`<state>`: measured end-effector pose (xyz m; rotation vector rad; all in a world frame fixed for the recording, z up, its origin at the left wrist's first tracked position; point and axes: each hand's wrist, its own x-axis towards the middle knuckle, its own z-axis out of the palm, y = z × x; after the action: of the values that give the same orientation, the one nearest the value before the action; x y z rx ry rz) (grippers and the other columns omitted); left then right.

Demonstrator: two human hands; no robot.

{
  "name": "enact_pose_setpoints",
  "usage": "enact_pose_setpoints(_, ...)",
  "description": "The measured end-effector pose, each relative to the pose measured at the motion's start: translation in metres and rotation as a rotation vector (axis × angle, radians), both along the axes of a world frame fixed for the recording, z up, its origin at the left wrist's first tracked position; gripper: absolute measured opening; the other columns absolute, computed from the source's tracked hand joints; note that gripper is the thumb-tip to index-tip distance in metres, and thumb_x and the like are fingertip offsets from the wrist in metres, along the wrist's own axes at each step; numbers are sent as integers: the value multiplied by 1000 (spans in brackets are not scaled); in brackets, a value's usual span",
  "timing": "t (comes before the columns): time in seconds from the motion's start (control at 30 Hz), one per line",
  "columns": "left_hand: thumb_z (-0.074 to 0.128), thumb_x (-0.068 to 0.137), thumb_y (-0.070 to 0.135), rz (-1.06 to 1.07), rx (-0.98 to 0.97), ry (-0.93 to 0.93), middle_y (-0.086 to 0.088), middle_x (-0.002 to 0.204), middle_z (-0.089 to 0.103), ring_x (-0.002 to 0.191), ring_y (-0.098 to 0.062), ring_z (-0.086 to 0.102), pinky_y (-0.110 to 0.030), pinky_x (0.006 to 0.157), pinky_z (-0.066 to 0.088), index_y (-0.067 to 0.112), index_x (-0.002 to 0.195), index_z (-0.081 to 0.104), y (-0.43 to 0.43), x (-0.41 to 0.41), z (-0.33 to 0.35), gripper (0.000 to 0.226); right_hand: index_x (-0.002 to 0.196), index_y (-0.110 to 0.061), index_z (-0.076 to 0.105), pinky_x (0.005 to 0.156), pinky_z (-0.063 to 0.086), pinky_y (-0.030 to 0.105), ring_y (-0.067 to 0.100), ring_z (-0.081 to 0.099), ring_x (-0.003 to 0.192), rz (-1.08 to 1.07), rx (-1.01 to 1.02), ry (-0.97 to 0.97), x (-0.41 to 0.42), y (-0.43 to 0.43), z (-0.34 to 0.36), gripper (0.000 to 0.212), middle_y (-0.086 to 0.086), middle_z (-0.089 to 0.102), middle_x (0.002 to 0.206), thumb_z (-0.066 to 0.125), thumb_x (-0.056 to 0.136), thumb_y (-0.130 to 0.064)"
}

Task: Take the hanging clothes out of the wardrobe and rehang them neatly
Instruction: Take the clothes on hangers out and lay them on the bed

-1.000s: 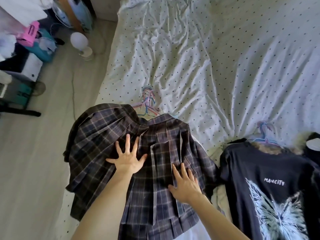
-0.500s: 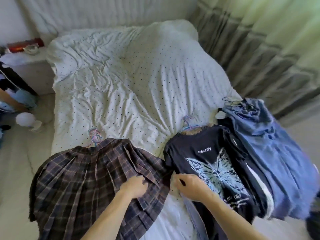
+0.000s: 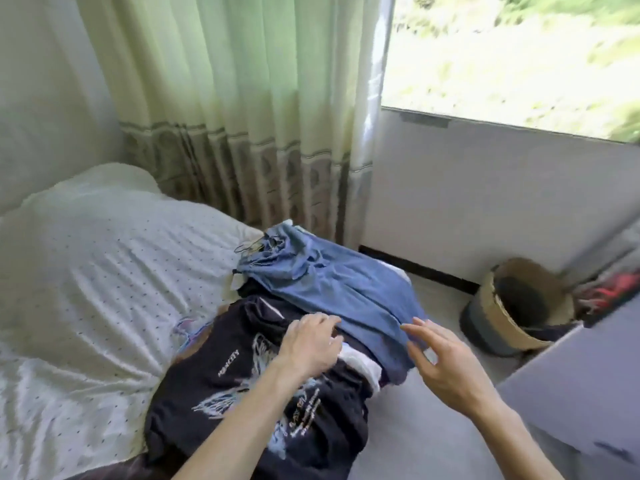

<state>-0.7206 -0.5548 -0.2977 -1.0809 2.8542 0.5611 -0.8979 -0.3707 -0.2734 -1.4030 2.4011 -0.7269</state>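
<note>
Step in hand: clothes are out of the wardrobe and piled; sorting the pile now, nothing rehung yet as far as this view shows.

- Blue garment (image 3: 346, 289) = landmark. It lies on top of the pile at the right edge of the bed (image 3: 86, 271), crumpled at its far end, where a dark wire hanger (image 3: 247, 247) pokes out.
- Dark printed T-shirt (image 3: 214, 386) is just left of it and partly under it. The pastel hanger (image 3: 185, 329) at the shirt's collar sits further left.
- A white piece (image 3: 360, 362) shows under its near hem.
- Left hand (image 3: 311, 344): on the T-shirt, at the left of the blue garment's near hem, fingers curled with the tips against the cloth. Can't tell whether it's actually pinching fabric.
- Right hand (image 3: 446, 362): at the right of the same hem, fingers spread and relaxed, holding nothing. The index tip is at the hem or just short of it.
- Woven basket (image 3: 502, 327) is on the floor, well to the right of it.

Next move, my read: take the blue garment. Get both hands on the cloth, lift it clear of the T-shirt and shake it flat. Then check the wire hanger is seated in its far end before carrying it. Risk: the layers below drag along, or the hanger slips out.
</note>
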Motion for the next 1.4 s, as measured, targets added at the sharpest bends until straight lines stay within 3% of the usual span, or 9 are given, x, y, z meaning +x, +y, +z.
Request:
enact_pose_setpoints(0.17, 47, 98, 42, -222, -78, 100, 10, 141, 52, 133, -14, 45, -32, 110, 33, 30, 141, 48, 47, -133, 21, 45, 136, -39, 55, 119, 28, 31, 7, 30, 145, -284, -7, 62, -89, 92, 20, 38, -17, 41, 152, 53, 98, -42)
enact_pose_setpoints(0.33, 47, 94, 45, -465, -119, 117, 10, 139, 54, 130, -15, 48, -35, 108, 37, 34, 141, 49, 86, -236, 33, 48, 134, -38, 59, 117, 26, 27, 6, 32, 144, -515, -49, 86, -142, 168, 30, 36, -15, 45, 150, 55, 98, -40)
enact_pose_setpoints(0.6, 45, 99, 45, -844, -157, 106, 8, 145, 49, 137, -18, 41, -37, 112, 34, 34, 142, 47, 161, -390, 55, 45, 131, -38, 61, 110, 19, 14, 2, 32, 143, -919, -21, 97, -179, 265, 34, 34, -17, 47, 148, 56, 97, -37)
enact_pose_setpoints(0.83, 41, 100, 46, -1203, -178, 177, 12, 150, 44, 142, -15, 35, -35, 116, 29, 37, 146, 41, 241, -501, 93, 46, 139, -41, 52, 111, 22, 17, -3, 24, 144, -1303, 0, 163, -189, 333, 61, 39, -22, 40, 151, 47, 100, -44)
enact_pose_setpoints(1.07, 41, 101, 42, -1490, -163, 270, 13, 152, 41, 142, -17, 35, -33, 116, 27, 39, 148, 38, 330, -564, 128, 47, 140, -39, 51, 116, 23, 22, 2, 29, 144, -1606, 57, 230, -171, 376, 73, 40, -18, 42, 151, 48, 100, -43)
enact_pose_setpoints(1.2, 43, 100, 38, -1641, -76, 285, 12, 152, 41, 141, -18, 36, -35, 115, 29, 37, 148, 39, 386, -575, 132, 48, 142, -39, 48, 115, 19, 20, 0, 25, 145, -1755, 48, 258, -156, 402, 86, 42, -20, 38, 152, 48, 100, -42)
enact_pose_setpoints(1.4, 44, 101, 36, -1786, 122, 312, 12, 151, 43, 138, -17, 40, -35, 112, 34, 36, 146, 42, 484, -572, 135, 46, 144, -35, 47, 113, 23, 24, 5, 27, 145, -1978, 24, 463, -139, 465, 118, 45, -18, 38, 153, 51, 99, -38)
